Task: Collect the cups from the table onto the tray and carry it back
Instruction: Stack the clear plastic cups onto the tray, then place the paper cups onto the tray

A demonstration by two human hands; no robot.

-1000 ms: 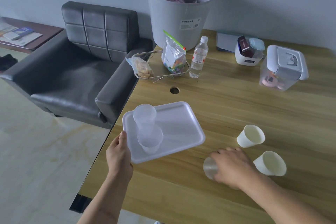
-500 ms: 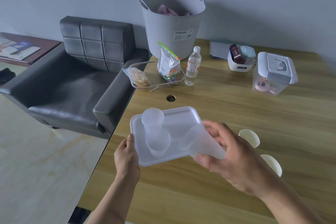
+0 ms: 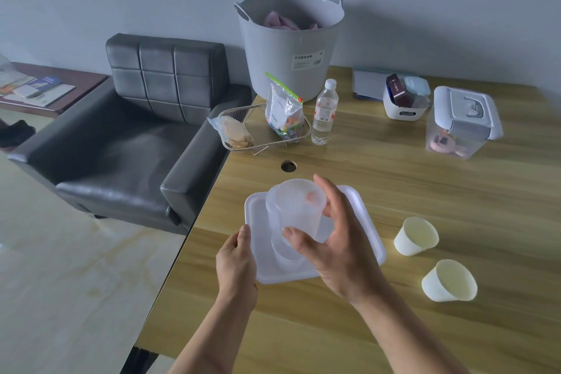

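Cups are the business here: a frosted plastic cup [image 3: 299, 209] is pinched in the right hand [image 3: 337, 240], thumb on its near wall and fingers wrapped round the far side, held just above the translucent cups [image 3: 287, 252] already standing on the white tray [image 3: 358, 228]. It looks to be going down into that stack, though the frosted walls overlap so much that I cannot tell whether it is seated or only hovering over the rim.

The left hand [image 3: 236, 261] is closed on the tray's near-left edge, thumb on top, steadying it where it sits on the worktop [image 3: 394, 185] close to the left edge.

To do this step well, the cup should come down upright and centred over the one beneath, so the rims nest rather than catch. A skewed entry would likely tip the light stack. The left hand should keep the tray pressed flat until the right lets go.

Counting: one tray. Translucent cups probably number three, one held and what seem to be two under it. Two cream paper cups remain off the tray, lying tilted to its right, one farther [image 3: 416, 235] and one nearer [image 3: 449, 281], both apart from it.
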